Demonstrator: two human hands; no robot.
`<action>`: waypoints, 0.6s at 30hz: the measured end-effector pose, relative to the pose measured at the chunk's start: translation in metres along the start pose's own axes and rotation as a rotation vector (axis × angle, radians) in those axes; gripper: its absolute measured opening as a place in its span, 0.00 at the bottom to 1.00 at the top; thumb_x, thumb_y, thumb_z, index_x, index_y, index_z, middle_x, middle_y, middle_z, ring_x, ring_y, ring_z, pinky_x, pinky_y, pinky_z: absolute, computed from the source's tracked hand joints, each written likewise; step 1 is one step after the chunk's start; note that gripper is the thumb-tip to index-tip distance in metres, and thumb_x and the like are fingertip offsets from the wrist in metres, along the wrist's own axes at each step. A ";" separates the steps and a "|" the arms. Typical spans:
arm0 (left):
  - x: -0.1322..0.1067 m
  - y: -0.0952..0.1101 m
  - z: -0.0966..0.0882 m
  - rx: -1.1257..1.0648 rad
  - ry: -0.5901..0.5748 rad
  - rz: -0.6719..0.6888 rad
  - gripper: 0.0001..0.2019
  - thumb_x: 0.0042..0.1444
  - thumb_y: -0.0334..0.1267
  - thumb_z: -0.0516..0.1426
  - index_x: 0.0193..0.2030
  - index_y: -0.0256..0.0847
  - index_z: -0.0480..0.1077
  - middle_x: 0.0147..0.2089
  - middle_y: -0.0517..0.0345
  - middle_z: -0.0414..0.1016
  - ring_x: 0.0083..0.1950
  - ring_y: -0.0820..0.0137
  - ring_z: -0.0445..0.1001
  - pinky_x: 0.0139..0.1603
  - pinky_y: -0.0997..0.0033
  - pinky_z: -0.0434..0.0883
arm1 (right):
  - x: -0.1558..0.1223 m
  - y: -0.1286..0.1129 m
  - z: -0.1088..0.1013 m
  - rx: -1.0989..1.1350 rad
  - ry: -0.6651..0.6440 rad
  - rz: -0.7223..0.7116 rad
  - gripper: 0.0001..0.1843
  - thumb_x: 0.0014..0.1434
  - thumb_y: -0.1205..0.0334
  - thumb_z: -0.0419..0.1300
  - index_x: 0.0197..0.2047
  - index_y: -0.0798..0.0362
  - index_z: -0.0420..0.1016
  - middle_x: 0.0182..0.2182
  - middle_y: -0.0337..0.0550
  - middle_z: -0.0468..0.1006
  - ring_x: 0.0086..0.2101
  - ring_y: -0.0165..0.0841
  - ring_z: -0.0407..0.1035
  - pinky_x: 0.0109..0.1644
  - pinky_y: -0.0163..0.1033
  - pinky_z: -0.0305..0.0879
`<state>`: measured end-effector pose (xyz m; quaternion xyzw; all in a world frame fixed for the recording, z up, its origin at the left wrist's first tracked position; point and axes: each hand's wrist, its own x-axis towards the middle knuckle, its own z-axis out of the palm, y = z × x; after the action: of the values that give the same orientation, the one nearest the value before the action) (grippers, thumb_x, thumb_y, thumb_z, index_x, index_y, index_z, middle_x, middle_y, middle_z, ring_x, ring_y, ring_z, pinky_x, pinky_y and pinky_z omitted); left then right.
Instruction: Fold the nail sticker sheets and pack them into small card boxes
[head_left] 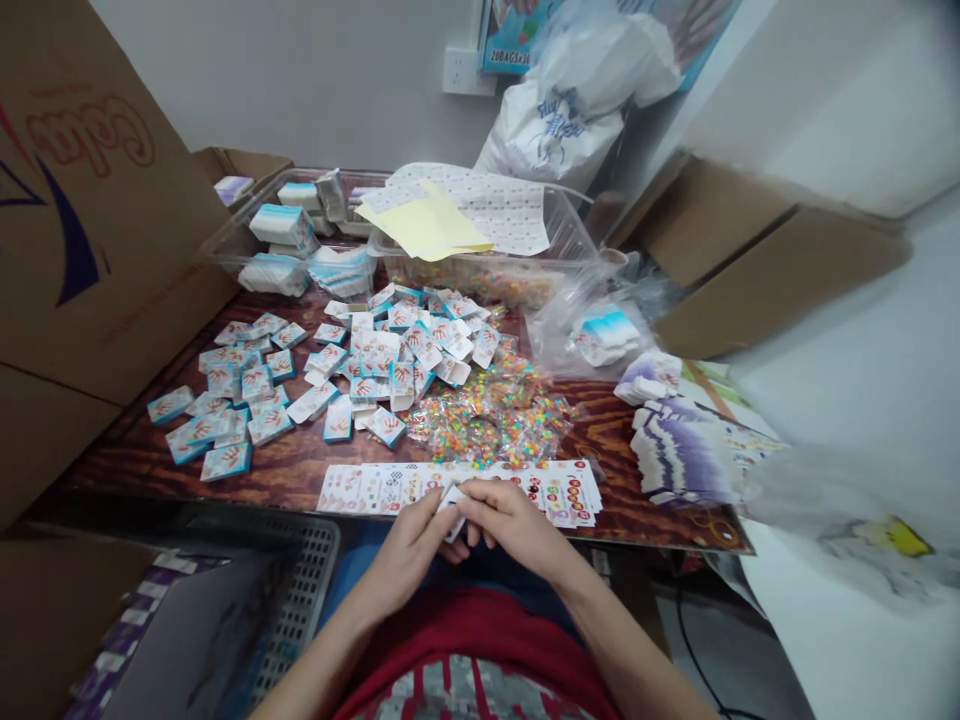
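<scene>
My left hand (412, 540) and my right hand (506, 515) are together at the table's front edge. Between them they pinch a small white box (452, 497), mostly covered by my fingers. Just behind it lie strips of printed stickers (360, 485) in a stack. Clear little packets of colored beads (495, 415) are heaped beyond the strips. To their left is a pile of small white-and-blue boxes (379, 350) with red hand prints, some with flaps raised. Farther left, another group of such boxes (255, 380) looks closed.
Clear plastic trays (577, 215) stand at the back, one holding bundles of flat cartons (281, 228), another with papers (431, 225) on top. A large cardboard box (150, 250) rises at left. Purple-white cartons (682, 450) lie at right, near a plastic bag (551, 335). A grey basket (307, 570) sits below.
</scene>
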<state>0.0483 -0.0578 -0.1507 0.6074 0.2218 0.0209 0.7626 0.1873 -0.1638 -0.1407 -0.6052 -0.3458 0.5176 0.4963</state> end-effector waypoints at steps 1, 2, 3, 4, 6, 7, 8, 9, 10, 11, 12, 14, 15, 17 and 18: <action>-0.002 -0.003 -0.003 -0.009 0.021 -0.017 0.22 0.61 0.57 0.53 0.39 0.36 0.69 0.32 0.55 0.74 0.28 0.70 0.75 0.30 0.72 0.74 | 0.005 0.001 -0.004 -0.023 -0.004 -0.001 0.17 0.63 0.48 0.54 0.32 0.53 0.71 0.23 0.37 0.71 0.22 0.30 0.65 0.24 0.33 0.56; -0.002 -0.006 -0.006 -0.020 0.052 -0.034 0.23 0.60 0.58 0.53 0.36 0.36 0.69 0.31 0.55 0.74 0.26 0.71 0.74 0.27 0.73 0.73 | 0.011 0.001 -0.008 -0.080 0.038 -0.016 0.17 0.64 0.49 0.53 0.32 0.53 0.72 0.24 0.38 0.72 0.23 0.30 0.65 0.25 0.33 0.57; -0.003 -0.009 -0.009 -0.035 0.086 -0.050 0.24 0.59 0.59 0.54 0.35 0.35 0.68 0.29 0.55 0.74 0.24 0.72 0.74 0.25 0.74 0.72 | 0.017 0.001 -0.012 -0.176 0.128 -0.050 0.16 0.64 0.52 0.53 0.32 0.53 0.73 0.25 0.39 0.73 0.25 0.31 0.66 0.28 0.34 0.59; -0.002 -0.011 -0.013 -0.054 0.121 -0.060 0.24 0.58 0.60 0.54 0.33 0.35 0.68 0.28 0.55 0.74 0.23 0.73 0.73 0.24 0.75 0.71 | 0.024 0.002 -0.014 -0.310 0.250 -0.099 0.14 0.65 0.55 0.53 0.33 0.53 0.73 0.28 0.40 0.73 0.28 0.33 0.68 0.32 0.36 0.62; -0.001 -0.015 -0.019 -0.094 0.173 -0.068 0.24 0.56 0.60 0.56 0.33 0.35 0.67 0.28 0.56 0.74 0.22 0.73 0.72 0.22 0.76 0.70 | 0.039 0.002 -0.015 -0.629 0.461 -0.190 0.07 0.63 0.61 0.56 0.36 0.53 0.73 0.35 0.45 0.74 0.37 0.38 0.69 0.41 0.40 0.63; 0.000 -0.015 -0.021 -0.111 0.188 -0.066 0.24 0.56 0.59 0.57 0.33 0.36 0.67 0.28 0.56 0.74 0.22 0.73 0.72 0.22 0.76 0.70 | 0.045 0.004 -0.014 -0.767 0.511 -0.217 0.05 0.62 0.63 0.57 0.38 0.53 0.73 0.39 0.47 0.73 0.40 0.40 0.68 0.43 0.42 0.63; 0.001 -0.015 -0.022 -0.125 0.201 -0.061 0.23 0.56 0.59 0.57 0.33 0.36 0.67 0.28 0.57 0.74 0.22 0.74 0.72 0.22 0.76 0.69 | 0.051 0.005 -0.014 -0.866 0.528 -0.229 0.04 0.61 0.65 0.58 0.39 0.53 0.73 0.41 0.48 0.72 0.41 0.41 0.68 0.44 0.43 0.63; 0.002 -0.013 -0.024 -0.134 0.210 -0.054 0.23 0.56 0.58 0.58 0.32 0.36 0.67 0.27 0.58 0.73 0.22 0.74 0.72 0.22 0.76 0.69 | 0.055 0.007 -0.013 -0.918 0.531 -0.233 0.03 0.60 0.66 0.57 0.38 0.53 0.72 0.41 0.48 0.71 0.41 0.41 0.67 0.43 0.42 0.63; 0.003 -0.012 -0.025 -0.144 0.218 -0.047 0.22 0.55 0.57 0.58 0.32 0.36 0.67 0.27 0.59 0.72 0.22 0.74 0.72 0.22 0.76 0.69 | 0.057 0.009 -0.014 -0.921 0.532 -0.238 0.03 0.60 0.67 0.56 0.36 0.53 0.71 0.40 0.47 0.71 0.39 0.40 0.67 0.42 0.42 0.63; 0.003 -0.010 -0.027 -0.156 0.227 -0.040 0.22 0.55 0.57 0.59 0.32 0.36 0.67 0.27 0.59 0.72 0.22 0.75 0.71 0.22 0.77 0.69 | 0.059 0.011 -0.017 -0.879 0.537 -0.248 0.04 0.60 0.68 0.56 0.33 0.52 0.70 0.38 0.46 0.71 0.37 0.38 0.67 0.41 0.41 0.63; 0.004 -0.008 -0.029 -0.168 0.234 -0.036 0.21 0.54 0.56 0.59 0.32 0.36 0.66 0.27 0.60 0.71 0.22 0.75 0.70 0.22 0.77 0.68 | 0.059 0.012 -0.021 -0.797 0.551 -0.258 0.06 0.59 0.68 0.56 0.31 0.52 0.69 0.35 0.44 0.70 0.35 0.37 0.67 0.39 0.40 0.62; 0.007 -0.005 -0.031 -0.177 0.233 -0.036 0.21 0.54 0.56 0.59 0.31 0.37 0.66 0.25 0.61 0.70 0.21 0.76 0.68 0.21 0.78 0.66 | 0.055 0.009 -0.030 -0.567 0.572 -0.240 0.06 0.58 0.64 0.57 0.29 0.51 0.68 0.28 0.39 0.69 0.29 0.34 0.65 0.34 0.38 0.61; 0.009 -0.004 -0.031 -0.174 0.225 -0.040 0.21 0.54 0.56 0.59 0.31 0.37 0.65 0.24 0.62 0.69 0.20 0.76 0.67 0.20 0.78 0.65 | 0.052 0.005 -0.033 -0.456 0.564 -0.214 0.06 0.57 0.62 0.58 0.29 0.51 0.68 0.25 0.37 0.68 0.26 0.33 0.63 0.31 0.37 0.60; 0.015 -0.003 -0.030 -0.161 0.195 -0.049 0.21 0.54 0.56 0.58 0.31 0.38 0.64 0.23 0.63 0.68 0.19 0.77 0.66 0.19 0.79 0.64 | 0.045 -0.007 -0.035 -0.321 0.476 -0.165 0.06 0.57 0.59 0.58 0.31 0.51 0.71 0.22 0.35 0.67 0.23 0.32 0.61 0.28 0.36 0.57; 0.018 -0.003 -0.028 -0.154 0.171 -0.054 0.20 0.54 0.56 0.58 0.32 0.38 0.64 0.24 0.63 0.68 0.19 0.77 0.66 0.19 0.79 0.63 | 0.042 -0.014 -0.033 -0.311 0.392 -0.163 0.05 0.57 0.60 0.58 0.32 0.51 0.73 0.23 0.36 0.69 0.24 0.32 0.63 0.28 0.36 0.58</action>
<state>0.0534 -0.0272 -0.1633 0.5368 0.3002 0.0691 0.7855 0.2296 -0.1290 -0.1395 -0.7332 -0.3661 0.2891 0.4948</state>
